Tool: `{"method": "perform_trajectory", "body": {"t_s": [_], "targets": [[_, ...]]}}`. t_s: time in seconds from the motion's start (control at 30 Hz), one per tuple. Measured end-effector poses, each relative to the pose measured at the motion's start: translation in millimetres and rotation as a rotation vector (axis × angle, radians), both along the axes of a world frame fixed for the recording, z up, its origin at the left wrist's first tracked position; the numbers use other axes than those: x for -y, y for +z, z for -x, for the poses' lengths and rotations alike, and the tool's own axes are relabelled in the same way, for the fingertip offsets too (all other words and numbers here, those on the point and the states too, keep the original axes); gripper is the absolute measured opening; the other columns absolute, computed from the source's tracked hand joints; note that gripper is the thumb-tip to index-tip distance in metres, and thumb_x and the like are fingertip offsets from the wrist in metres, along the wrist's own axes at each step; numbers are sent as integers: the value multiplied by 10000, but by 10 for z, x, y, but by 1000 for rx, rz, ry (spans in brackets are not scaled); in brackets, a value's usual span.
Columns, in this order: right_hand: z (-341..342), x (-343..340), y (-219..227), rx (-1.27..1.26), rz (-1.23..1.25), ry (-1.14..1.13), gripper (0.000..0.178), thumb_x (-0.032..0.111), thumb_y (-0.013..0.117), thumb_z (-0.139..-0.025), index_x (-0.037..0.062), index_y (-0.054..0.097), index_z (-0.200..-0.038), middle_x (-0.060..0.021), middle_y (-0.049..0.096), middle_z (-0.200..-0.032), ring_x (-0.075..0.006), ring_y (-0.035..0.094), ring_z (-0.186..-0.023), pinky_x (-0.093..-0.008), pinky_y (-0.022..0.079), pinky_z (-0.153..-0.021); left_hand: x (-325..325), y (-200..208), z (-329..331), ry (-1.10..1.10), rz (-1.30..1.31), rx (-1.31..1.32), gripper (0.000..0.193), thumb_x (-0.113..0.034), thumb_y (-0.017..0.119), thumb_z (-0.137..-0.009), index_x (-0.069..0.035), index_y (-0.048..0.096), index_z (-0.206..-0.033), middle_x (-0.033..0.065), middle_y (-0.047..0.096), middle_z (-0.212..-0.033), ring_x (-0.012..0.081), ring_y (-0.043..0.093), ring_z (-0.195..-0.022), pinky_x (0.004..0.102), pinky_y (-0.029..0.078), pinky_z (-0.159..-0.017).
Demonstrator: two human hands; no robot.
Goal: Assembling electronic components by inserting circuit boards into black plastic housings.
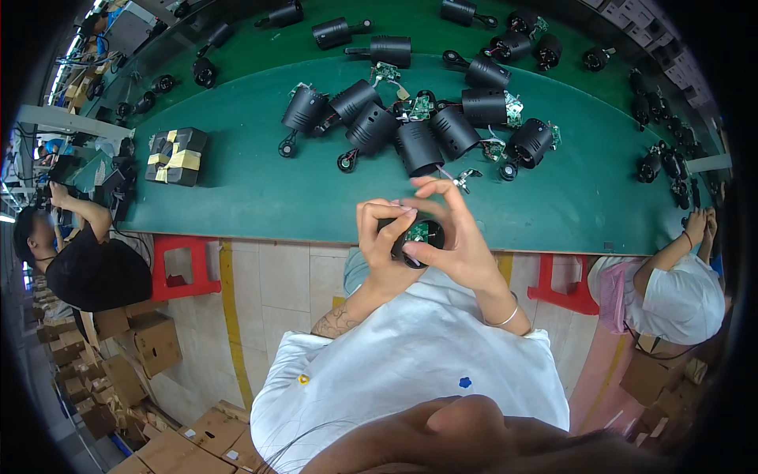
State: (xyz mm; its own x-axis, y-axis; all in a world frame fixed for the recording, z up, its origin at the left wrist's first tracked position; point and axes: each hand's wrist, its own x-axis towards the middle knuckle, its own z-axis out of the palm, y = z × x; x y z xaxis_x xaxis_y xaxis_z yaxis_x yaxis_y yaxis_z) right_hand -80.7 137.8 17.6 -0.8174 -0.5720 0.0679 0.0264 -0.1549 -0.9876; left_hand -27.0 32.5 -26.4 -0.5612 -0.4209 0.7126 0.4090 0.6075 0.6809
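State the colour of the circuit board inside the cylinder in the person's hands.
The circuit board is green, seen best in the head view.

I'm facing green-topped workbench (268,201); black slotted cylindrical housings (418,148) with green circuit boards (422,104) lying clustered; black yellow-banded box (175,158) sitting leftward.

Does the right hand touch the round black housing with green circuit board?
Touching: the head view shows the right hand with its thumb on the rim of the black housing.
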Motion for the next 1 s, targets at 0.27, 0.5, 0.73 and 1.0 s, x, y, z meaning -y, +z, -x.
{"method": "perform_trajectory", "body": {"t_s": [0.27,0.5,0.73,1.0], "targets": [[26,-31,38,262,78,199,659,-24,721,-698,71,410,-1271,-109,448,-1281,-276,493,-1173,-387,392,-986,35,-24,-25,9,54,37,462,-58,760,-606,-120,625,-1043,60,532,-996,250,462,-887,386,429,-773],[19,-27,-21,261,52,167,726,-46,715,-685,95,368,-1307,-132,551,-1178,-226,546,-1101,-285,443,-826,54,-16,-12,-66,-54,82,477,-69,766,-594,-112,626,-1048,58,530,-985,246,462,-883,384,424,-773],[60,-85,-38,243,80,228,771,-66,733,-630,82,388,-1304,-126,519,-1213,-234,552,-1100,-305,497,-826,70,10,-26,-122,-155,98,514,-80,786,-563,-98,619,-1048,60,525,-970,243,467,-884,373,422,-774],[103,-76,-111,273,87,134,765,-86,737,-592,69,431,-1275,-109,484,-1247,-252,553,-1115,-321,532,-837,42,-13,-23,-84,-125,118,546,-121,807,-545,-95,608,-1053,66,524,-966,238,469,-872,372,423,-771]]}}
